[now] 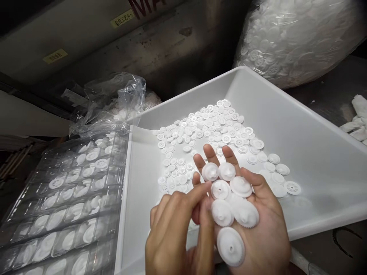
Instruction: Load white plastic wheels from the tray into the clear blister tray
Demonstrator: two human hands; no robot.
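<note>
Right hand [268, 244] spread palm-up under white plastic gears [231, 246]; left hand [169, 233] fingertips among them, pinch unclear. Gears likely light, stiff, slippery; take by toothed rim

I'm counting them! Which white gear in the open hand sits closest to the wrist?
The bottom white plastic gear on the right hand. It lies nearest the wrist; the others sit higher, toward the fingers.

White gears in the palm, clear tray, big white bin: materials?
The white gears look like moulded plastic, perhaps nylon or acetal: matte, crisp fine teeth. The clear tray seems thin vacuum-formed plastic: glossy, pressed pockets. The white bin looks like rigid plastic: smooth, semi-gloss, rounded corners.
</note>
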